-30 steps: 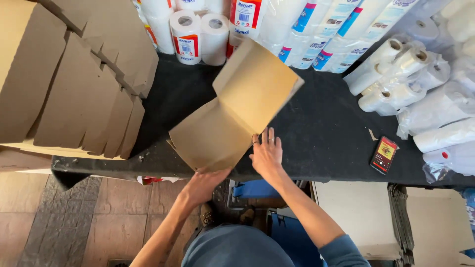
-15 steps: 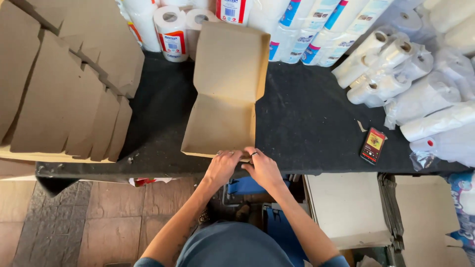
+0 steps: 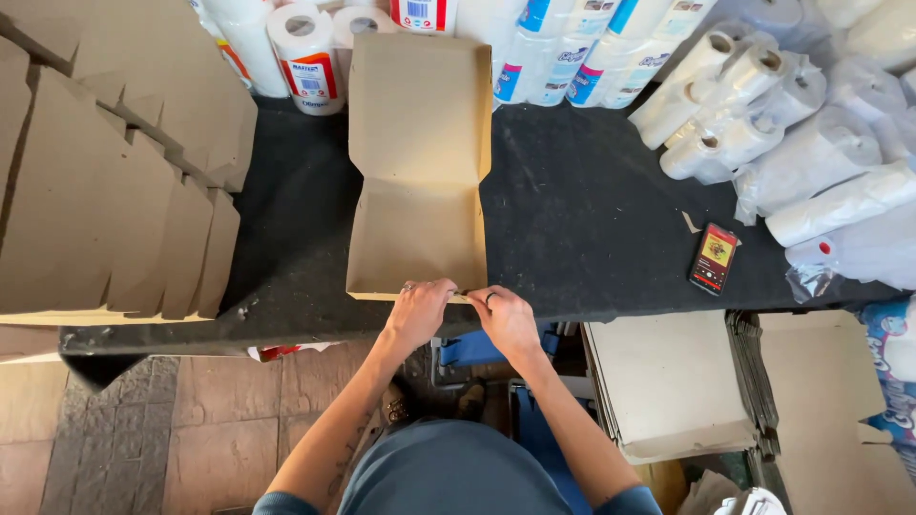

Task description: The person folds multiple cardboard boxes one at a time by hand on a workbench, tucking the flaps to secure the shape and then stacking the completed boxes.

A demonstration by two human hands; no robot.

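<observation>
A flat brown cardboard box blank [image 3: 420, 172] lies lengthwise on the black table top [image 3: 582, 229], its far end reaching the paper rolls. My left hand [image 3: 418, 315] and my right hand [image 3: 506, 319] meet at the blank's near edge, fingers pinching or pressing the flap there. A ring shows on my right hand. Both forearms reach up from the bottom of the view.
A stack of folded cardboard blanks [image 3: 105, 181] fills the left of the table. Paper towel and tissue rolls [image 3: 763, 124] crowd the back and right. A phone [image 3: 714, 258] lies at the right. More flat cardboard [image 3: 668, 381] sits below the table.
The blank, first held tilted and diagonal, has been laid straight on the table. Both hands have come together at its near edge.
</observation>
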